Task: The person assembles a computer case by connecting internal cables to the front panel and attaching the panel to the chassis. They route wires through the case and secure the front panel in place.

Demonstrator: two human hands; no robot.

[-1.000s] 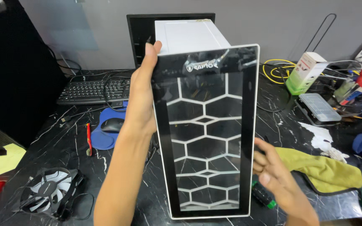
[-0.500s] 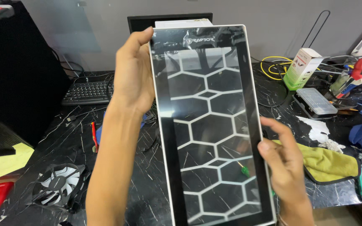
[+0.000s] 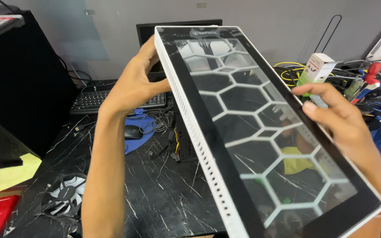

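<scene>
White and black, the front panel (image 3: 261,132) is held up tilted above the worktop (image 3: 164,194). The left hand (image 3: 133,86) grips its top left edge. The right hand (image 3: 340,128) grips its right edge; those fingers are partly hidden behind the panel. The panel's bottom corner is cut off. Open room lies below by the fan (image 3: 65,196).

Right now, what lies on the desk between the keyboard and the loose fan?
In the head view, between keyboard and fan: bare black marbled desktop, crossed by the left forearm.
</scene>
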